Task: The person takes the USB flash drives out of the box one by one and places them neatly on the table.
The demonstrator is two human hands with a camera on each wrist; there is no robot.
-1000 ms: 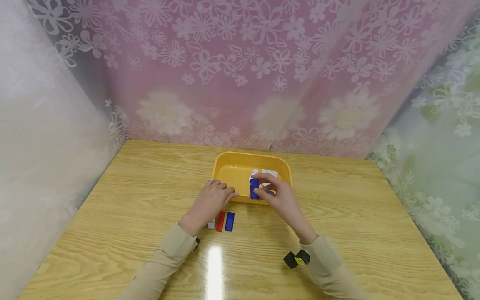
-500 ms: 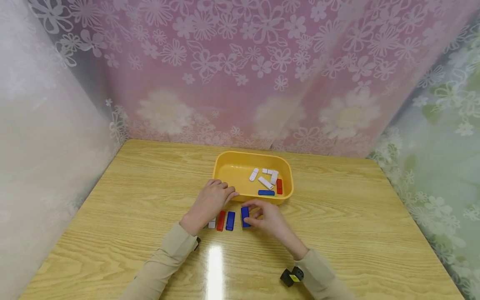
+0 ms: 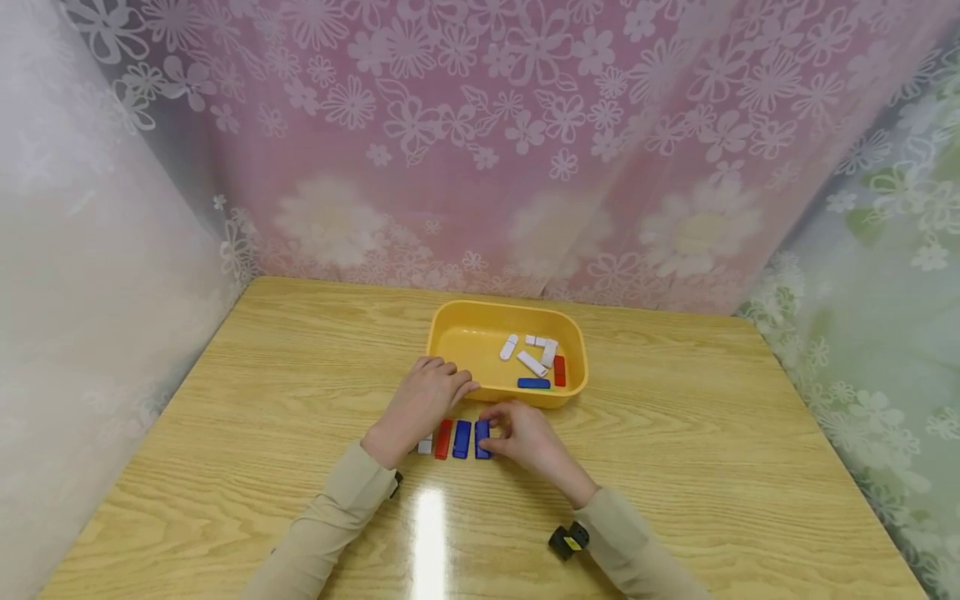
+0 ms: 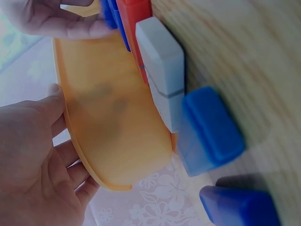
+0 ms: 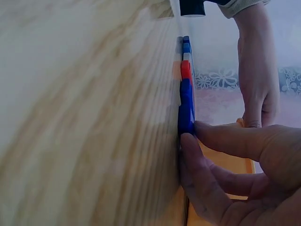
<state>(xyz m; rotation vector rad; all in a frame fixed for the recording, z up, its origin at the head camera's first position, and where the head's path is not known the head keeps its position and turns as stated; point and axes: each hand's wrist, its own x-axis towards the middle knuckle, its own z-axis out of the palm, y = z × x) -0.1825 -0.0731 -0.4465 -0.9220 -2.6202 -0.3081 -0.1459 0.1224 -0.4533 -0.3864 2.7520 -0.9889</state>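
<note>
My right hand (image 3: pixel 528 437) pinches a blue USB flash drive (image 3: pixel 482 427) between thumb and fingers, down at the table at the right end of a row. Left of it lie another blue drive (image 3: pixel 461 439), a red drive (image 3: pixel 443 438) and a white drive (image 3: pixel 425 446). Two more blue drives, the nearer (image 4: pixel 211 132) and the farther (image 4: pixel 240 205), continue the row in the left wrist view; my left arm hides them from above. Over the front left rim of a yellow plastic tray (image 3: pixel 495 315), my left hand (image 3: pixel 423 404) holds on with its fingers.
Inside the tray, on its right side, lie several white drives (image 3: pixel 532 363), a red drive (image 3: pixel 559 371) and a blue drive (image 3: pixel 533 383). The wooden table (image 3: pixel 712 433) meets flowered curtains (image 3: pixel 465 167) at the back and sides.
My right hand has carried the blue drive from over the tray down and left to the row's right end, beside the other blue drive. My left hand stays on the rim.
</note>
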